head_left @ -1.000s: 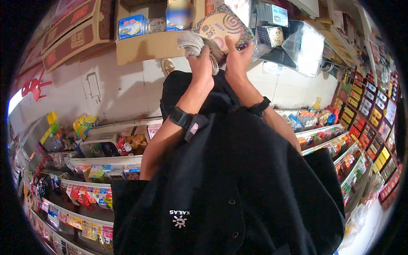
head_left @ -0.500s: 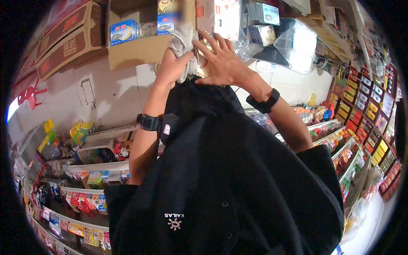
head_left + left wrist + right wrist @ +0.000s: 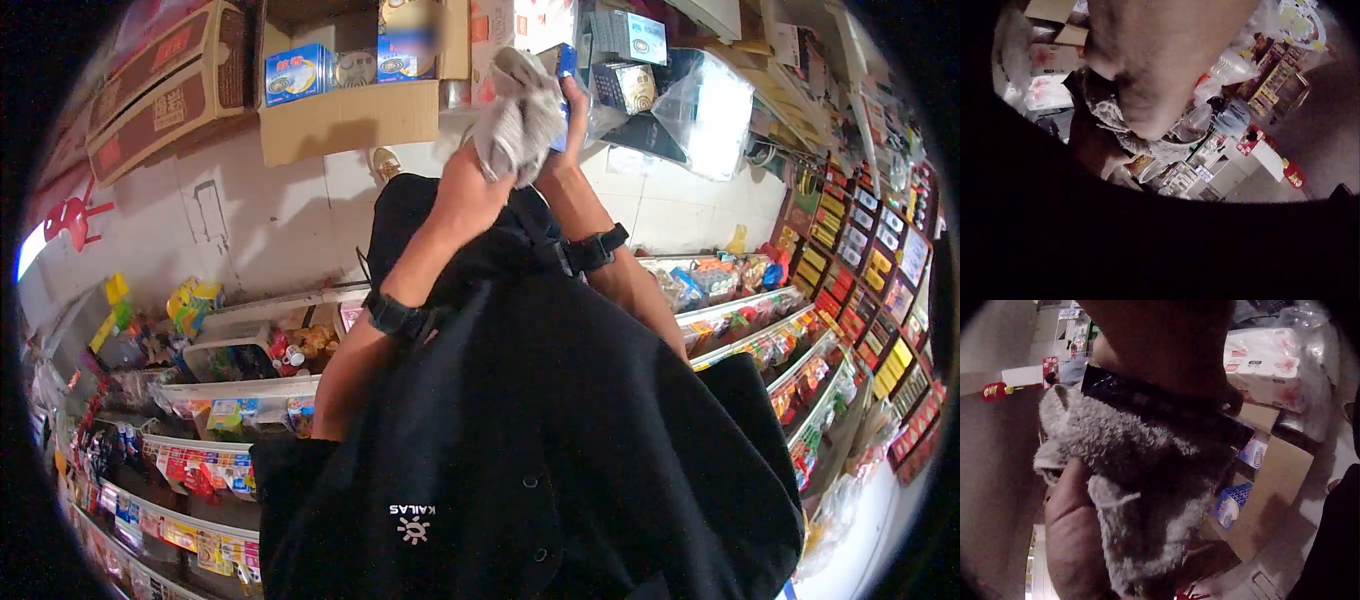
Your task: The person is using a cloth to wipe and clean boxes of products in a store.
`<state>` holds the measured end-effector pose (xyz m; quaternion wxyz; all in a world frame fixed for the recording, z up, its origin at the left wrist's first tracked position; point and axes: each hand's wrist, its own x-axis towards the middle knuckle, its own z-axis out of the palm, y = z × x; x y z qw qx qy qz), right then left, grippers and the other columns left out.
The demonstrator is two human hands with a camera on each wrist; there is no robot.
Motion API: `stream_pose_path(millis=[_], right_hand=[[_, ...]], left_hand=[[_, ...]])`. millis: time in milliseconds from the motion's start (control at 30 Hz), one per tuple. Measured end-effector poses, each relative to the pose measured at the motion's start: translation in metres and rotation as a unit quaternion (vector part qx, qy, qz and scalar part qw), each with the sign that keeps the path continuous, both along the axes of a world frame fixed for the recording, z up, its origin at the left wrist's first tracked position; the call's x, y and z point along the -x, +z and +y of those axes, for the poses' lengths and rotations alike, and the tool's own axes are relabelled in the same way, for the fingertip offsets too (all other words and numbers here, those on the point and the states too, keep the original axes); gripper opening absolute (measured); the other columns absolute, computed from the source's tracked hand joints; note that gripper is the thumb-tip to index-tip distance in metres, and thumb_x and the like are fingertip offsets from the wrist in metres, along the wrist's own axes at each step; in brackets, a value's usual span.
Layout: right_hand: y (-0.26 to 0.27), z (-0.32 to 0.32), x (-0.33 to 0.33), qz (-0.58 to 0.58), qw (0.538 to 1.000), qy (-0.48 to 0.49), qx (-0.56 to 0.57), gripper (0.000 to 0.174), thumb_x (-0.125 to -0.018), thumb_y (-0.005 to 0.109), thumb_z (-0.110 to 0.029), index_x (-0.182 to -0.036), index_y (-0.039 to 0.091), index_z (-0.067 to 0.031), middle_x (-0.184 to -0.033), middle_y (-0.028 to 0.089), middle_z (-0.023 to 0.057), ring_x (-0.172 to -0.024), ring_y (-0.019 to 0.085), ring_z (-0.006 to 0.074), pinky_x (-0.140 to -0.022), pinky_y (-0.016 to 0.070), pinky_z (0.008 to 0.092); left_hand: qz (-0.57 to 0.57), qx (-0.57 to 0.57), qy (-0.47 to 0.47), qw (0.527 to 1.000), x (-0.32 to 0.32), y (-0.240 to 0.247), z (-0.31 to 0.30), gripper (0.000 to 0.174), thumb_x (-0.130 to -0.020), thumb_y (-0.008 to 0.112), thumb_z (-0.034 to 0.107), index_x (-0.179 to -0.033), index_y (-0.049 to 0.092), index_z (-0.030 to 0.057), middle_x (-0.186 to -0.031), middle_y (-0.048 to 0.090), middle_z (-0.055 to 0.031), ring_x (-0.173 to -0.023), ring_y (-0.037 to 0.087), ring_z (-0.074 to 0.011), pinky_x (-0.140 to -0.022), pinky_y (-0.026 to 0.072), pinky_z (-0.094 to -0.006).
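In the head view my left hand [image 3: 468, 198] grips a bunched grey cloth [image 3: 520, 118]. The cloth lies against a mosquito coil box [image 3: 564, 92], which stands edge-on with a narrow blue side showing. My right hand [image 3: 570, 145] holds that box from its right side, fingers curled along it. From the right wrist, the fluffy cloth [image 3: 1129, 434] covers most of the box's face, and the box's dark edge [image 3: 1160, 405] runs above it. The left hand [image 3: 1072, 531] pinches the cloth there from below. In the left wrist view the hand [image 3: 1166, 62] hides most of the cloth [image 3: 1154, 147].
An open carton [image 3: 350, 125] with blue coil boxes [image 3: 298, 74] stands ahead to the left, beside closed brown cartons [image 3: 165, 95]. A white pack with red print [image 3: 520, 28] and plastic-wrapped goods [image 3: 700, 110] lie ahead right. Stocked shelves [image 3: 230, 390] flank my body.
The box has turned from showing its broad printed face to standing edge-on. My right hand went from spread fingers to holding its side, and the cloth moved right against it.
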<state>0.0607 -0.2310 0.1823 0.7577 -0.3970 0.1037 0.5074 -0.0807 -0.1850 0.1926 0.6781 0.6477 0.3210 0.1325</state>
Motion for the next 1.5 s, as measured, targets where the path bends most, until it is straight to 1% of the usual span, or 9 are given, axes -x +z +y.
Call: stream_pose_path(millis=[467,567,667,700,1033,1133,1367,1467,1500], right_hand=[[-0.025,-0.018,-0.041,-0.254,0.952,-0.047,0.167,0.049,-0.096,0.057,-0.043,-0.132,0.050,-0.0103,-0.108,0.053,0.0016,-0.100,0.051,0.0141,-0.090,0.0422,0.0298],[-0.024,-0.030,-0.095,-0.225,0.958,0.023,0.174,0.047,-0.095,0.057,-0.039,-0.130,0.054,-0.0080,-0.105,0.059,-0.0001,-0.091,0.057,0.0110,-0.081,0.0473,0.0274],[-0.007,-0.044,-0.124,-0.262,0.949,0.066,0.165,0.052,-0.095,0.057,-0.035,-0.138,0.050,-0.0069,-0.113,0.060,0.0026,-0.099,0.058,0.0122,-0.086,0.0476,0.0276],[-0.003,-0.047,-0.126,-0.261,0.948,0.072,0.167,0.055,-0.095,0.057,-0.035,-0.141,0.048,-0.0057,-0.117,0.059,0.0037,-0.101,0.058,0.0128,-0.088,0.0468,0.0279],[-0.043,-0.016,-0.125,-0.312,0.881,0.297,0.195,0.074,-0.094,0.060,-0.041,-0.151,0.033,-0.0033,-0.121,0.058,0.0080,-0.098,0.057,0.0161,-0.086,0.0466,0.0306],[-0.057,0.025,-0.089,-0.275,0.869,0.381,0.159,0.088,-0.088,0.060,-0.053,-0.159,0.017,-0.0235,-0.160,0.017,0.0144,-0.142,0.029,0.0314,-0.110,0.0303,0.0531],[-0.149,0.213,-0.025,-0.230,0.885,0.380,0.138,0.077,-0.086,0.067,-0.044,-0.147,0.025,-0.0219,-0.141,0.039,0.0104,-0.120,0.046,0.0256,-0.091,0.0430,0.0515],[-0.221,0.303,0.002,-0.218,0.915,0.290,0.178,0.080,-0.082,0.074,-0.043,-0.143,0.026,-0.0232,-0.136,0.043,0.0088,-0.110,0.050,0.0275,-0.084,0.0475,0.0475],[-0.234,0.326,0.009,-0.212,0.913,0.293,0.189,0.084,-0.080,0.075,-0.044,-0.144,0.026,-0.0214,-0.135,0.044,0.0094,-0.111,0.050,0.0285,-0.087,0.0463,0.0493]], left_hand=[[-0.043,0.215,-0.002,0.976,-0.024,0.007,0.007,0.050,-0.091,0.059,0.010,-0.138,0.047,-0.0032,-0.130,0.060,-0.0116,-0.118,0.058,-0.0215,-0.101,0.0447,-0.0332],[-0.164,0.589,0.085,0.786,0.001,-0.011,0.020,0.060,-0.082,0.059,-0.006,-0.140,0.047,0.0030,-0.132,0.060,-0.0133,-0.115,0.063,-0.0224,-0.097,0.0531,-0.0344],[-0.265,0.648,0.121,0.704,0.016,-0.056,0.019,0.061,-0.077,0.059,-0.001,-0.137,0.048,-0.0017,-0.127,0.062,-0.0159,-0.113,0.065,-0.0282,-0.099,0.0531,-0.0417],[-0.142,0.566,0.189,0.790,0.018,-0.067,0.017,0.063,-0.074,0.060,0.002,-0.136,0.049,-0.0027,-0.124,0.063,-0.0178,-0.112,0.065,-0.0310,-0.100,0.0525,-0.0458],[-0.150,0.462,0.292,0.824,0.037,-0.094,-0.001,0.084,-0.069,0.053,-0.007,-0.150,0.031,0.0044,-0.143,0.049,-0.0193,-0.131,0.049,-0.0393,-0.109,0.0412,-0.0565],[-0.079,0.387,0.251,0.884,0.075,-0.111,-0.005,0.087,-0.068,0.052,-0.009,-0.151,0.029,0.0036,-0.144,0.048,-0.0193,-0.132,0.048,-0.0401,-0.110,0.0400,-0.0582],[0.095,0.219,0.092,0.967,0.153,-0.108,0.031,0.071,-0.073,0.056,-0.004,-0.142,0.042,-0.0006,-0.140,0.053,-0.0167,-0.121,0.059,-0.0291,-0.096,0.0520,-0.0393],[0.178,-0.087,0.077,0.977,0.210,-0.145,0.019,0.080,-0.065,0.064,-0.007,-0.141,0.041,-0.0016,-0.126,0.061,-0.0162,-0.114,0.063,-0.0290,-0.084,0.0555,-0.0360],[0.127,0.216,0.299,0.921,0.201,-0.124,0.040,0.054,-0.070,0.067,0.001,-0.122,0.056,0.0001,-0.124,0.063,-0.0144,-0.111,0.063,-0.0265,-0.088,0.0532,-0.0366]])
